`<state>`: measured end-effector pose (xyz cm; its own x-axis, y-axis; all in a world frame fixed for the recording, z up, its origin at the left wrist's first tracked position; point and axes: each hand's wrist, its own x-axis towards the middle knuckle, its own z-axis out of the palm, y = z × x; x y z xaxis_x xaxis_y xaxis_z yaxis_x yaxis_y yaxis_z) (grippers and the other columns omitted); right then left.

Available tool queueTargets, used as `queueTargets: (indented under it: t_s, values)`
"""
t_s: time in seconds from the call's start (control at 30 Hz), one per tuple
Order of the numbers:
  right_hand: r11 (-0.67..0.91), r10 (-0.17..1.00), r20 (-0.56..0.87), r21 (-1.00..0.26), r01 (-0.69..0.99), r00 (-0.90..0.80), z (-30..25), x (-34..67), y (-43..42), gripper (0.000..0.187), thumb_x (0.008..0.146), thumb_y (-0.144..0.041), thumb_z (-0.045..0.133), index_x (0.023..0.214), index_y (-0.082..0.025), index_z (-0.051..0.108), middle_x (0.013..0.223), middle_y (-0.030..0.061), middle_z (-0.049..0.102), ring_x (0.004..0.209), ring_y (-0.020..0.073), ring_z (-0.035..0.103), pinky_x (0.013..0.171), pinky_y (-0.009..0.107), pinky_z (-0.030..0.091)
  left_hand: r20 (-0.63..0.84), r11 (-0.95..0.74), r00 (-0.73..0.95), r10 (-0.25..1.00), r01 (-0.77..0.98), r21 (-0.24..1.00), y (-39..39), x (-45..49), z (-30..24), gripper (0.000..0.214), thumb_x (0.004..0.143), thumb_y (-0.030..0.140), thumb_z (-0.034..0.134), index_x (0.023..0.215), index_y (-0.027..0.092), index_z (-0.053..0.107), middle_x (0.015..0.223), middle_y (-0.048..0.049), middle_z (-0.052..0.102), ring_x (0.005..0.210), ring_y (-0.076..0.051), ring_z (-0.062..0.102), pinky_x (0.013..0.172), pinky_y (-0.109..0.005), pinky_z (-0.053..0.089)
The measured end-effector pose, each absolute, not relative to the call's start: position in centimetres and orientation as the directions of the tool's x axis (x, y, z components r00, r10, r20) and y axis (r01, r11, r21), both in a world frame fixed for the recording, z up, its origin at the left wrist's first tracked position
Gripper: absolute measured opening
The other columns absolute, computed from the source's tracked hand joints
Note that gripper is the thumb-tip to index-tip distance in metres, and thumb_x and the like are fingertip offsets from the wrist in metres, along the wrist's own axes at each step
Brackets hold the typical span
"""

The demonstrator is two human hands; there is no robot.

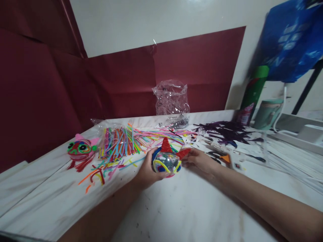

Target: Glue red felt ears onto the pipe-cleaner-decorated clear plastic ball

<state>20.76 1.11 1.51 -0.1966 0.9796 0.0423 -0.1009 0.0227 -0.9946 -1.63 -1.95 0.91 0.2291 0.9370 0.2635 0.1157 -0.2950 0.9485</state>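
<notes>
A rounded, clear animal-face craft point(166, 160) is held above the white table, trimmed with yellow, blue and pink pipe cleaners. My left hand point(147, 169) is closed around its left side, with the thumb across the lower front. One red pipe-cleaner ear point(166, 146) stands upright on top. My right hand point(198, 160) has its fingers curled at the second red ear point(183, 153), which leans outward to the right. The fingertips behind that ear are partly hidden. Short pipe-cleaner offcuts point(101, 174) lie on the table left of my left hand.
A finished-looking pink and green animal face point(80, 149) stands at left. Bundled colourful pipe cleaners point(118, 143) lie beside it. Behind are a clear plastic bag point(172, 99) and dark purple strips point(224, 131). Black-handled scissors point(214, 156) and a green cup point(267, 114) are at right.
</notes>
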Motion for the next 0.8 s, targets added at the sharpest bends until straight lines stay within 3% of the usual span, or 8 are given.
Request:
queueTargets:
  t_s: [0.17,0.27,0.4,0.57,0.8]
  values:
    - [0.166,0.982,0.171,-0.984,0.058,0.085,2.7,22.4,2.2,0.021,0.062,-0.029,0.062,0.080,-0.018,0.062,0.080,0.0053,0.066,0.071,0.0184,0.059,0.061,0.031,0.046,0.278,-0.318,0.230,0.933,0.160,0.935,-2.1,-1.6,1.2,0.098,0.053,0.031,0.084,0.134,0.020,0.031,0.135,-0.0147,0.045,0.119,-0.033,0.049,0.100,-0.044,0.040]
    - [0.263,0.947,0.288,-0.949,0.174,0.143,4.2,22.6,1.3,0.024,0.067,-0.034,0.061,0.085,-0.018,0.063,0.085,0.0056,0.066,0.071,0.0189,0.057,0.063,0.032,0.045,0.288,-0.331,0.237,0.928,0.163,0.930,-2.2,-1.5,1.3,0.097,0.054,0.030,0.083,0.134,0.020,0.030,0.134,-0.0145,0.045,0.119,-0.032,0.050,0.100,-0.044,0.041]
    - [0.388,0.891,0.438,-0.872,0.299,0.122,5.6,22.1,-0.3,0.019,0.069,-0.033,0.061,0.082,-0.020,0.065,0.088,0.0058,0.066,0.073,0.0197,0.056,0.067,0.033,0.045,0.304,-0.345,0.227,0.925,0.170,0.923,-2.3,-1.3,1.2,0.098,0.053,0.030,0.084,0.135,0.020,0.030,0.134,-0.0153,0.045,0.119,-0.033,0.049,0.101,-0.045,0.040]
    - [0.601,0.740,0.668,-0.603,0.524,-0.080,5.4,21.9,-1.2,0.015,0.080,-0.028,0.052,0.087,-0.020,0.062,0.087,0.0070,0.065,0.078,0.0210,0.058,0.067,0.033,0.047,0.331,-0.372,0.215,0.919,0.185,0.910,-2.4,-1.2,1.1,0.097,0.053,0.029,0.084,0.135,0.021,0.032,0.135,-0.0145,0.045,0.123,-0.034,0.047,0.103,-0.046,0.038]
    - [0.631,0.710,0.690,-0.535,0.562,-0.141,5.5,21.9,-1.2,0.015,0.081,-0.023,0.048,0.087,-0.019,0.061,0.085,0.0076,0.065,0.082,0.0224,0.060,0.068,0.035,0.048,0.267,-0.293,0.271,0.925,0.058,0.954,-2.4,-1.1,1.6,0.096,0.055,0.030,0.083,0.134,0.019,0.030,0.134,-0.0155,0.047,0.119,-0.032,0.051,0.099,-0.042,0.042]
